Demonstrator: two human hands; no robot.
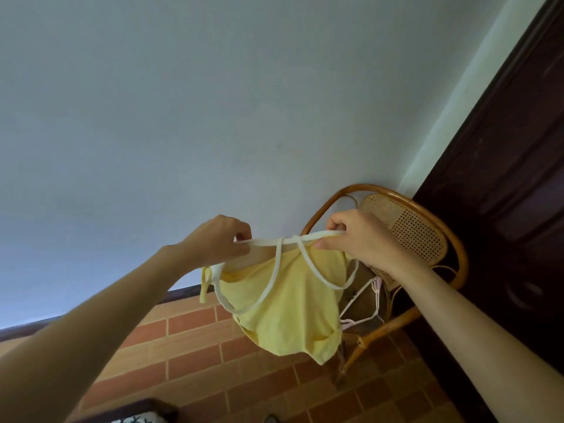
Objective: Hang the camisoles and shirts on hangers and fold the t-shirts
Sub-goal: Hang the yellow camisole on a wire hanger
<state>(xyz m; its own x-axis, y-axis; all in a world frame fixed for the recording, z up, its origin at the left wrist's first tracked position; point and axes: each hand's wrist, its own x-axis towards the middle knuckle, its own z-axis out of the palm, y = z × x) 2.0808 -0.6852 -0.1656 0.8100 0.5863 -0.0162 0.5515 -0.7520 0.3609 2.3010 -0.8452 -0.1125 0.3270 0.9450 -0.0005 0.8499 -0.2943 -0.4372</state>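
Early days here; nothing I can see is hung yet

Both my left hand (218,239) and right hand (357,238) pinch the soft yellow camisole's (290,303) white straps; pink wire hangers (364,303) wait on the rattan chair (409,227).

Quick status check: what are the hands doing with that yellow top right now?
Left hand and right hand both pinch the white straps. Yellow camisole hangs in the air, not yet on a hanger. Hangers wait on the chair behind.
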